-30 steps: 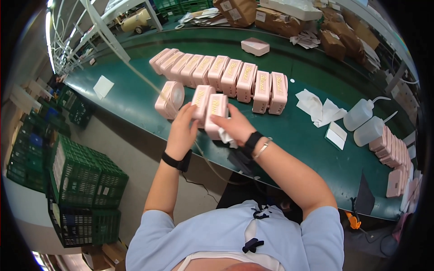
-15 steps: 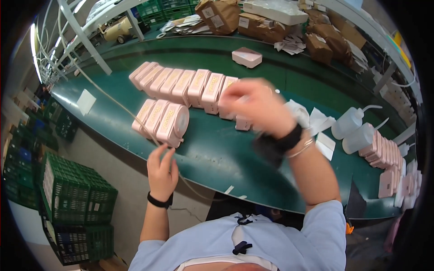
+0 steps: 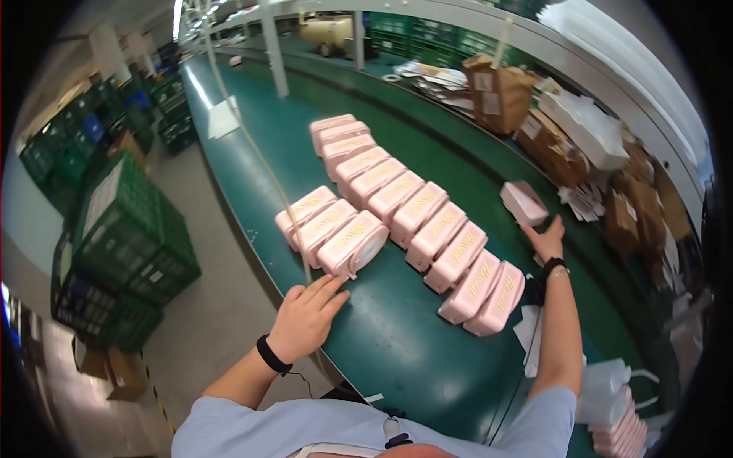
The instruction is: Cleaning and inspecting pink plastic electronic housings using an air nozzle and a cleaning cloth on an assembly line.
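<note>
Lone pink case point(image 3: 524, 203): lying on its broad side on the dark green belt point(image 3: 431, 145), beyond the long row and well apart from it. Its flat pose is probably giving it a stable footing there.

Right hand point(image 3: 547, 240): hovering at the near end of the lone case, thumb and fingers spreading apart, not visibly closing on it. Contact: cannot tell. The spread is presumably matching the body's width.

Row of pink cases point(image 3: 418, 210): standing on edge, close together, slanting across the green table point(image 3: 382, 347). Gold script is facing up; this stance is likely saving room and keeping the marked edges readable.

Group of three pink cases point(image 3: 353, 238): standing the same way, nearer the person. The end one is showing a pale round disc on its side.

Left hand point(image 3: 309, 314): resting palm-down by that end case, fingers extending and slightly parting, clamping nothing. Tips are touching its lower corner or lying just beside it; possibly serving as a steadying point while the other arm is spanning the table.

Outward: white papers point(image 3: 528, 336) are lying beside the right forearm; squeeze bottles point(image 3: 602, 391) are standing near more stacked pink cases point(image 3: 615, 433).
</note>
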The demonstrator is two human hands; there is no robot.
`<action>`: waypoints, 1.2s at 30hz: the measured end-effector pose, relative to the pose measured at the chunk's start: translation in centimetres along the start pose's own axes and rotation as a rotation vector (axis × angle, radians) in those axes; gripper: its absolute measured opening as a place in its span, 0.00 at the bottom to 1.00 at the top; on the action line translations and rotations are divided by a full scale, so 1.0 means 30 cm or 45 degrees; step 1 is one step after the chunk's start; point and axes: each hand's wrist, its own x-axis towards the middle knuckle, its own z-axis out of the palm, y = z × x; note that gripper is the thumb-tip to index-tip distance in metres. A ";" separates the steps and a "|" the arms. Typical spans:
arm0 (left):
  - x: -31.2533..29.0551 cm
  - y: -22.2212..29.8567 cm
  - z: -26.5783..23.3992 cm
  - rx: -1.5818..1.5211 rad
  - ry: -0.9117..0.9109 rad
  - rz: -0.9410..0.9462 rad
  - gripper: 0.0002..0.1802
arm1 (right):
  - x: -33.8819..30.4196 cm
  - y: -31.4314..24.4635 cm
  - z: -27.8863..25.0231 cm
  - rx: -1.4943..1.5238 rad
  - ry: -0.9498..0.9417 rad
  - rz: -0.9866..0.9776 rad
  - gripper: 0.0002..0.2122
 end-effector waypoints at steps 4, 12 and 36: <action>-0.073 0.011 -0.013 -0.074 0.062 -0.019 0.20 | 0.012 -0.122 -0.060 0.163 -0.117 0.045 0.56; -0.144 0.015 -0.024 -0.216 0.021 0.103 0.20 | 0.090 -0.051 -0.049 0.370 -0.223 0.029 0.47; 0.096 0.621 -0.061 -3.023 -0.756 0.077 0.45 | -1.155 -0.664 -1.217 1.624 -0.611 0.692 0.23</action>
